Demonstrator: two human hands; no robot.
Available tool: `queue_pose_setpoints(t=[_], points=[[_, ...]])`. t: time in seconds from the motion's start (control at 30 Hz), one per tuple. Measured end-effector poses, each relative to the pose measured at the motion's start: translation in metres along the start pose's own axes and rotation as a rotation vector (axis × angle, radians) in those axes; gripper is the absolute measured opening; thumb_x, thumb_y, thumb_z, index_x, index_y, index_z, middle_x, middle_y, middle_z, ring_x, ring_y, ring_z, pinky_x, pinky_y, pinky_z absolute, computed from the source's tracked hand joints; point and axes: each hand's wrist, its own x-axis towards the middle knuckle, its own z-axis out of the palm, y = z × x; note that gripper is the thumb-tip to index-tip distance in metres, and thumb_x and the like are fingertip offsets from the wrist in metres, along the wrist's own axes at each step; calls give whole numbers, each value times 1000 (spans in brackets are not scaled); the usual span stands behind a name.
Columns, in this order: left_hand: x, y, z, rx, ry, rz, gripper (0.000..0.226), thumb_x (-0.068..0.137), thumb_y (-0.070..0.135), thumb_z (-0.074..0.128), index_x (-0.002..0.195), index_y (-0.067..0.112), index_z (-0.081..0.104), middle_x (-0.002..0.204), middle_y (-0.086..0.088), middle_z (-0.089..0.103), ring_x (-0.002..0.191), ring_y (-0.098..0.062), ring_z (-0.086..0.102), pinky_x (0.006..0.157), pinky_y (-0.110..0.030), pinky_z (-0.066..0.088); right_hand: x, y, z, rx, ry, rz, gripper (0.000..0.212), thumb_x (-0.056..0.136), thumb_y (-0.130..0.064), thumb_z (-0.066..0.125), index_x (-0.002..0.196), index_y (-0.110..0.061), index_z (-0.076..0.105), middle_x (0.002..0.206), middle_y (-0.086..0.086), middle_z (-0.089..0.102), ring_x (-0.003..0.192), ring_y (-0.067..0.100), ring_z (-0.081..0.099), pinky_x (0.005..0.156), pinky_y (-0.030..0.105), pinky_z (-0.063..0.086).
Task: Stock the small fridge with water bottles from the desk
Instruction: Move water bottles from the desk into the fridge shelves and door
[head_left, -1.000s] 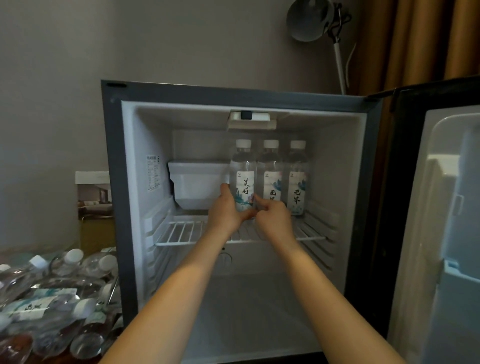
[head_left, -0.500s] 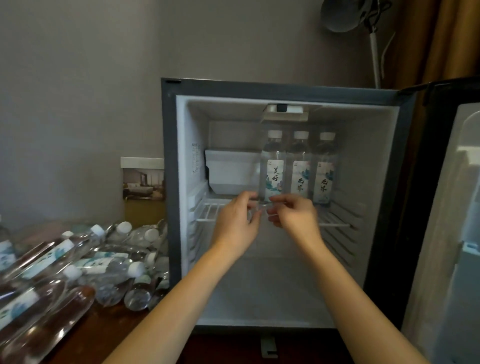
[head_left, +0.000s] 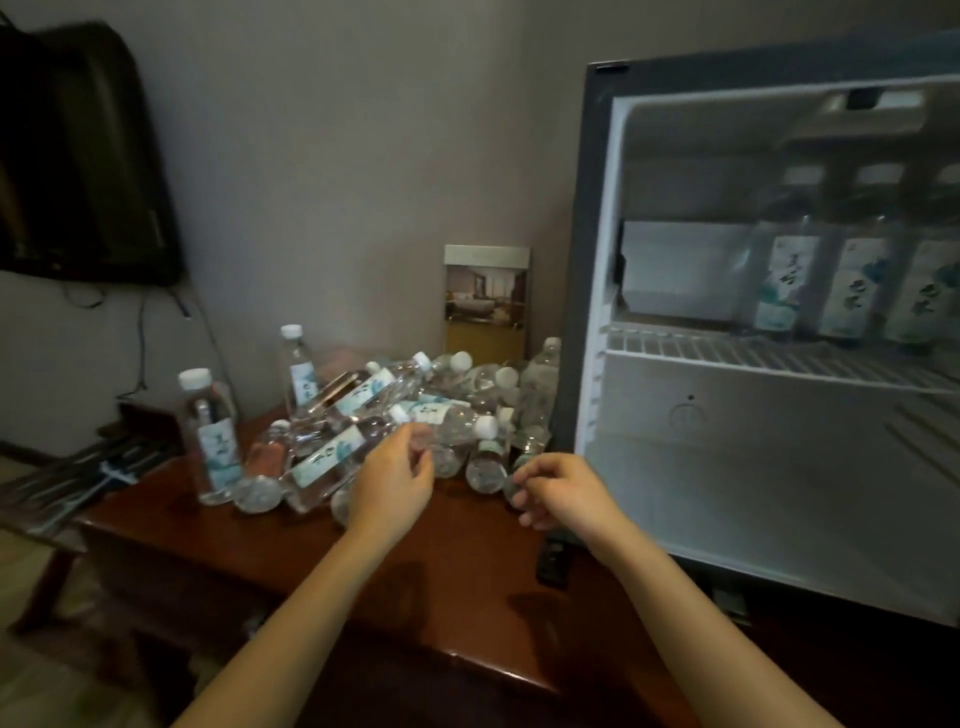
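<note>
Two hands (head_left: 395, 480) (head_left: 563, 491) now outside fridge (head_left: 587, 260); three bottles (head_left: 852, 280) inside.

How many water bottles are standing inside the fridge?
3, in a row on the wire shelf: left bottle, middle bottle, and right bottle at the picture's edge. More may hide beyond it.

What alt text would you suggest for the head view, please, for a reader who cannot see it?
A left hand and right hand reach toward a pile of water bottles on a wooden desk. Beside it, an open small fridge holds three upright bottles on its wire shelf.
</note>
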Motion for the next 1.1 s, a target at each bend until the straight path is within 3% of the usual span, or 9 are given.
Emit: queue_pose_setpoints(t=[0.13,0.27,0.37,0.67,0.8,0.97,1.1], points=[[5,-53,-15,181,-88,-235,29,87,14,55,115,8,53,115,-6,57,105,-24,55,85,-37,45,14,3,33,-63,-80,32,30,86,3,36,81,-16,59,66,0,63,50,13,58,48,22,46],[-1,-82,-14,229,-242,-361,32,90,24,54,118,9,51,120,-10,53,103,-25,56,87,-38,47,25,2,56,-57,-125,47,28,87,4,35,85,-13,58,67,0,62,47,10,56,46,19,44],[-10,-91,-6,235,-285,-348,37,89,24,54,123,10,46,127,-10,43,110,-27,52,91,-37,45,31,1,70,-50,-156,56,29,87,4,35,83,-15,57,67,-1,61,48,9,55,46,19,43],[-4,-112,-22,165,-133,-282,31,91,21,54,120,11,54,122,-6,47,109,-21,50,87,-30,43,58,1,101,-7,-146,129,28,87,3,37,80,-15,57,70,1,61,52,13,54,48,21,42],[11,-124,-32,226,-65,-311,41,87,19,58,127,14,49,126,-8,43,115,-25,44,91,-36,42,79,-2,120,75,-87,172,20,90,-4,40,98,-14,55,76,2,59,55,15,54,49,23,43],[29,-149,-31,239,-249,-332,60,81,21,65,135,15,39,130,-8,47,117,-27,48,95,-43,45,101,-18,141,122,-94,142,30,95,-20,48,125,-15,46,84,-2,54,80,20,59,70,32,51],[20,-168,-23,316,-202,-249,56,79,28,69,128,18,45,121,-3,54,111,-22,52,89,-40,48,121,-33,155,144,-113,96,36,95,-27,52,125,-9,43,97,8,60,71,19,59,57,26,50]])
